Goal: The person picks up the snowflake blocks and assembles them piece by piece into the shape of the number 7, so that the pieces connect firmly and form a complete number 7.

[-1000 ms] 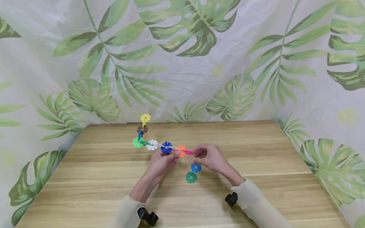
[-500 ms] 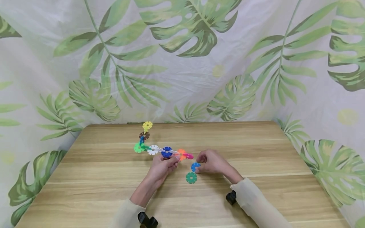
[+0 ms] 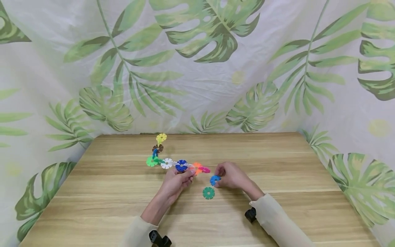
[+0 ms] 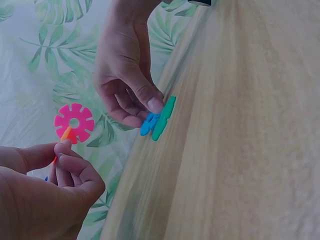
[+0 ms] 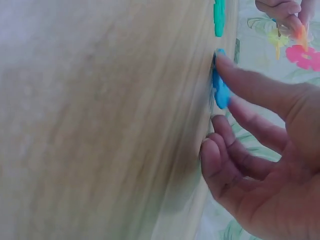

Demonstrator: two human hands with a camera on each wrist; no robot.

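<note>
My left hand point(image 3: 176, 183) pinches a chain of slotted interlocking discs near its orange disc point(image 3: 196, 168). A pink disc point(image 4: 74, 123) forms the chain's right end, slotted into the orange one. Leftward the chain runs through a dark blue disc point(image 3: 181, 165), a white disc point(image 3: 167, 163) and a light green disc point(image 3: 151, 161), then bends back past a brown disc point(image 3: 157, 148) to a yellow disc point(image 3: 161, 138). My right hand point(image 3: 233, 176) holds a loose blue disc point(image 5: 220, 80) by its edges between thumb and finger, at the tabletop.
A loose green disc point(image 3: 208, 193) lies flat on the wooden table point(image 3: 277, 219), just in front of the blue one. Behind the table's far edge hangs a leaf-patterned cloth point(image 3: 197, 85). Each sleeve carries a black wrist camera point(image 3: 251, 215).
My right hand has come away from the pink disc, moved down and taken hold of the blue disc, shifting it slightly right. The chain in my left hand has sunk a little.
</note>
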